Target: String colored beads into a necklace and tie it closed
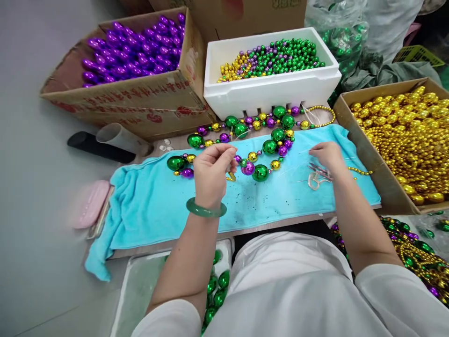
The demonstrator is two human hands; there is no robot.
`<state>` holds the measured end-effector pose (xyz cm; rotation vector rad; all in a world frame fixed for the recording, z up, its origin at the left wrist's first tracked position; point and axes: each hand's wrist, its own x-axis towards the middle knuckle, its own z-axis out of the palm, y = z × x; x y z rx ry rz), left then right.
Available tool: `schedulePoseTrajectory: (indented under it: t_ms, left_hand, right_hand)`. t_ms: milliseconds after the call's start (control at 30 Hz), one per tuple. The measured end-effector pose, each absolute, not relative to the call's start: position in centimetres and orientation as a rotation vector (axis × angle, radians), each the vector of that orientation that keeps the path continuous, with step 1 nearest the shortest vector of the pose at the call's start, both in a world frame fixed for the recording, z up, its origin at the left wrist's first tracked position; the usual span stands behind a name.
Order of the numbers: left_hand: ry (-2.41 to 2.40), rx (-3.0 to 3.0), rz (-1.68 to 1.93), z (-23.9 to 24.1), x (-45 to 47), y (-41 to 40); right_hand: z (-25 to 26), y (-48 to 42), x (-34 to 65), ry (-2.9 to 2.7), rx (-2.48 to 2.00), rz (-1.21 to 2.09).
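My left hand, with a green bangle at its wrist, is raised over a blue towel. Its thumb and forefinger are pinched on a thin, pale thread. My right hand is also pinched, and a faint clear line runs leftward from its fingertips. Just below it lie scissors with pale handles. Between and beyond the hands stretches a bead garland of green, purple and gold balls. A short string of gold beads lies right of the scissors.
Behind stand a carton of purple beads and a white foam box of mixed beads. A carton of gold beads is at right. A pink case and a clear cup sit at left. Green balls lie below the table edge.
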<state>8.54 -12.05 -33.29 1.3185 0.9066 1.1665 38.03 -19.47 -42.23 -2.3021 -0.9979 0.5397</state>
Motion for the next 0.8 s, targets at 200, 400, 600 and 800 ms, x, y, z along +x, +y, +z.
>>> schedulePoseTrajectory:
  t_ms: [200, 400, 600, 800]
  left_hand:
    - [0.923, 1.256, 1.063, -33.6, 9.5, -13.0]
    - [0.870, 1.107, 1.006, -33.5, 11.0, -14.1]
    - [0.879, 1.098, 1.004, -33.7, 11.1, -15.0]
    - [0.999, 1.045, 0.973, -35.0, 10.0, -14.6]
  right_hand:
    - [-38.1, -22.0, 41.1, -1.027, -2.182, 0.194]
    - [-35.7, -19.5, 28.1, -1.004, -1.358, 0.873]
    - [-36.4, -18.5, 22.9, -0.898, -1.079, 1.264]
    - [-37.2, -19.6, 25.6, -0.971, -1.069, 1.080]
